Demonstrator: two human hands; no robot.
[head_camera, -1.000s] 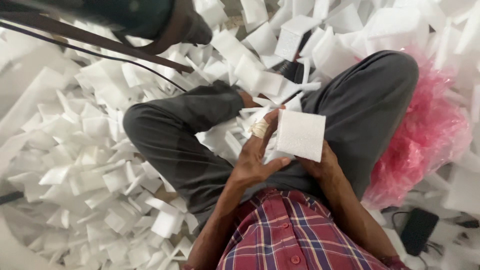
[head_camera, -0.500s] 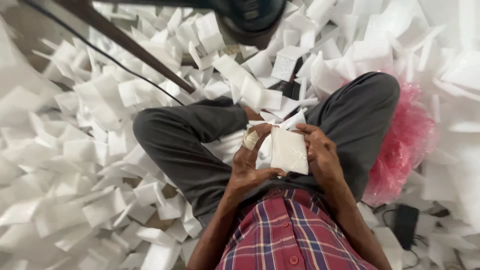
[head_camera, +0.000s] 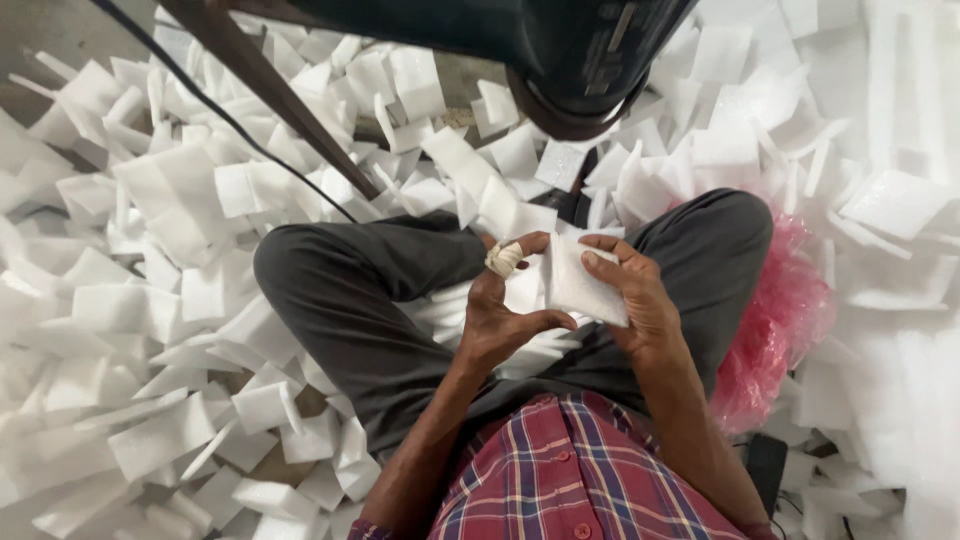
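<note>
- White, flat square foam sheet (head_camera: 583, 283) sits over the lap, pinched between both hands.
- Left hand (head_camera: 503, 318), a bandage on one finger, is curled on its left edge, thumb pressing underneath.
- Right hand (head_camera: 633, 292) closes fingers over its top-right; the grip beneath seems firm, though hidden.
- Thin foam could crease or tear if the hands pull unevenly.
- Loose white foam offcuts (head_camera: 170, 300) cover the floor; a pink plastic bag (head_camera: 785, 320) lies beside the right knee.

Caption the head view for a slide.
Seated person's left hand and right hand hold a white foam sheet over their lap.
</note>
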